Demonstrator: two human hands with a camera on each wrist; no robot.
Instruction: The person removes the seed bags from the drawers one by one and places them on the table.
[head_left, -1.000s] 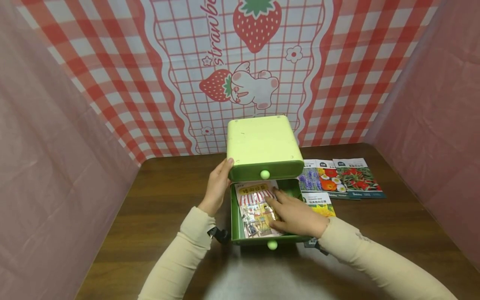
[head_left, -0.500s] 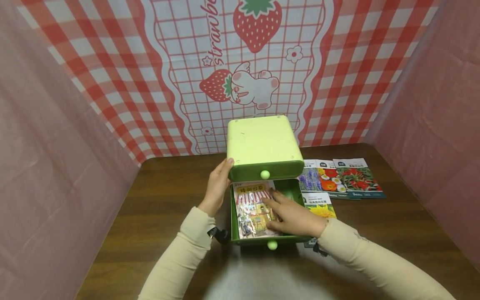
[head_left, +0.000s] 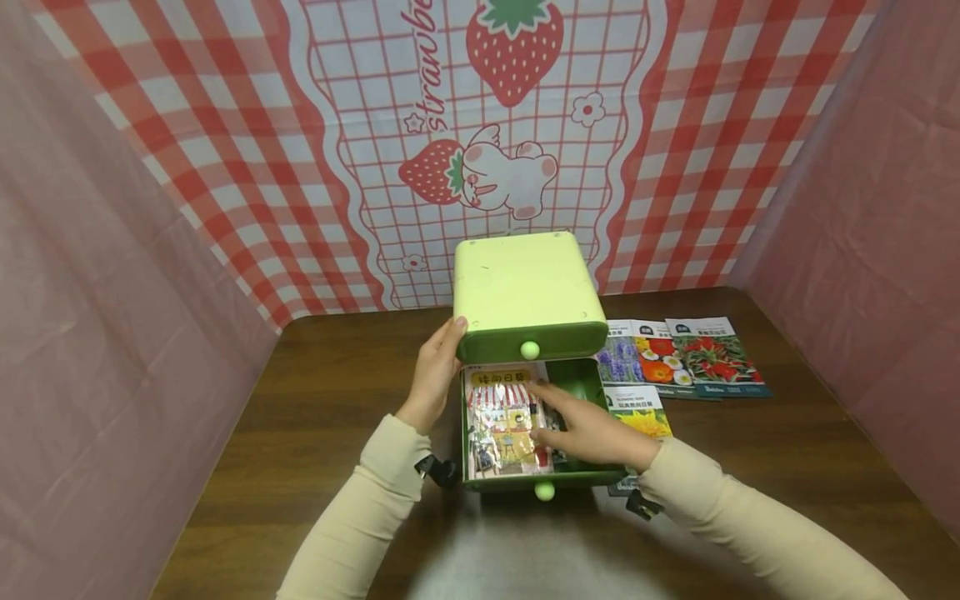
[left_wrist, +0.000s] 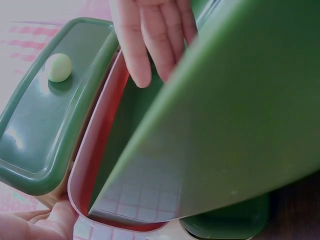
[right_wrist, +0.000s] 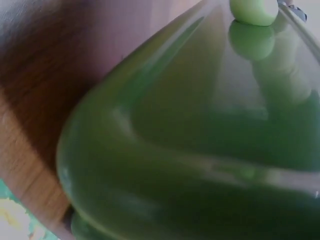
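A pale yellow-green drawer box (head_left: 525, 279) stands on the table, its lower drawer (head_left: 546, 478) pulled out. Against the box's left side my left hand (head_left: 431, 375) rests, fingers along the wall near the front corner; the far fingers are hidden. Inside the drawer, a picture packet (head_left: 504, 425) with a striped awning lies toward the left. Over it reaches my right hand (head_left: 588, 427), its fairly straight fingers touching the packet's right part. In the left wrist view, the right fingers (left_wrist: 152, 35) hang down inside the drawer. The drawer front (right_wrist: 200, 120) fills the right wrist view.
Flower seed packets lie right of the box: one purple (head_left: 619, 354), one orange and red (head_left: 662, 357), one red (head_left: 716, 354) and one yellow (head_left: 641, 412). The upper drawer (head_left: 495, 345) is closed. A checked cloth (head_left: 247, 158) hangs behind the table (head_left: 337, 467).
The packet in the drawer has slid left and straightened against the left wall. My right hand has moved slightly, its fingers drawing toward the packet's right side. My left hand stays put.
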